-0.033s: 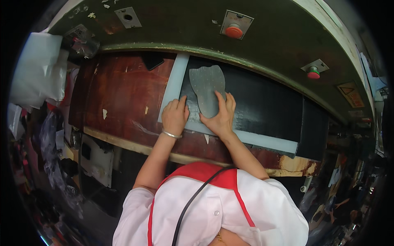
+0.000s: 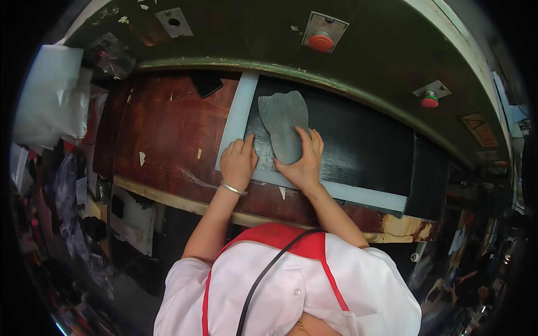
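A grey, sole-shaped flat piece (image 2: pixel 282 120) lies on a black sheet (image 2: pixel 358 151), which rests on a pale board (image 2: pixel 238 112). My right hand (image 2: pixel 305 165) grips the piece's lower right edge, with its fingers spread over it. Just left of the piece, my left hand (image 2: pixel 238 162) lies flat at the sheet's near left corner, fingers pointing away from me. It holds nothing and wears a thin bracelet (image 2: pixel 232 189) at the wrist.
The board sits on a worn reddish-brown wooden bed (image 2: pixel 168 129) under a dark green machine head (image 2: pixel 252 33) with two red buttons (image 2: pixel 320 42) (image 2: pixel 430 102). White plastic bags (image 2: pixel 47 95) hang at the left. Clutter fills the floor on both sides.
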The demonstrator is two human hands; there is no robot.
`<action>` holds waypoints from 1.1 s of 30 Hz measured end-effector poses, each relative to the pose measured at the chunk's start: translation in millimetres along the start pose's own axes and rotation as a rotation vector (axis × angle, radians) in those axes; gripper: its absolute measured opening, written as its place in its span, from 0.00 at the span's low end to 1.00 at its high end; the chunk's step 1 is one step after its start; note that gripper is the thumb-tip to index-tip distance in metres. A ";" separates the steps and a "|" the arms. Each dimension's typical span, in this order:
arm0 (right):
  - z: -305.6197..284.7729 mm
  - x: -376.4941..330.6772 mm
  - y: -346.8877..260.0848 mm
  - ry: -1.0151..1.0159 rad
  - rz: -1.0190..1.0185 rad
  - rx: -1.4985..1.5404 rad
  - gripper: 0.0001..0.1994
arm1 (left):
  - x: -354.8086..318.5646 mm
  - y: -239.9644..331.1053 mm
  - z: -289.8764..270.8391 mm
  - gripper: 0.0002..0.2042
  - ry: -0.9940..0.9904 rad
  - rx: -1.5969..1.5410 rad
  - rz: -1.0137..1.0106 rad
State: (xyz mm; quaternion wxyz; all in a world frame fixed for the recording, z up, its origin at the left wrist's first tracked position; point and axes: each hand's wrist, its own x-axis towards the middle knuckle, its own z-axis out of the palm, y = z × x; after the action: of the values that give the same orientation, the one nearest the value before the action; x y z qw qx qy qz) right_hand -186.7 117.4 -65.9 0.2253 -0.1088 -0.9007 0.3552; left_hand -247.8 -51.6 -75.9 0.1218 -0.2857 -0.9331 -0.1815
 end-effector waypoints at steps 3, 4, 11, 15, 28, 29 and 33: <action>-37.6 -50.1 -4.3 -0.007 0.325 0.643 0.45 | -57.6 -1.3 -19.8 0.23 0.012 -0.021 0.053; -50.7 -50.5 1.1 -0.023 0.435 0.965 0.44 | -62.5 -4.0 -21.6 0.23 0.001 -0.027 0.047; -80.1 -47.0 32.0 0.051 0.234 0.037 0.48 | -44.8 -9.6 -13.0 0.24 -0.025 0.007 0.023; -51.0 -38.2 52.7 0.080 0.077 -0.142 0.51 | -21.5 -10.0 0.2 0.24 -0.001 0.023 -0.001; -201.8 133.8 116.0 0.543 -0.082 -0.301 0.09 | 27.8 14.9 12.1 0.08 -0.197 -0.231 -0.146; -198.8 136.9 116.4 0.539 -0.065 -0.309 0.10 | 36.7 14.6 20.5 0.07 -0.091 -0.232 -0.080; -185.5 136.5 121.8 0.551 -0.026 -0.247 0.15 | 75.4 9.3 44.8 0.05 -0.034 -0.249 -0.156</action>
State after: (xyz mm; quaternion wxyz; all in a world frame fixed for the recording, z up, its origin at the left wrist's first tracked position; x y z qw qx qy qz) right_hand -212.1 363.7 14.9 0.4507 -0.2161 -0.8434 0.1971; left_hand -308.9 10.8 -88.9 0.0550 -0.2281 -0.9246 -0.3000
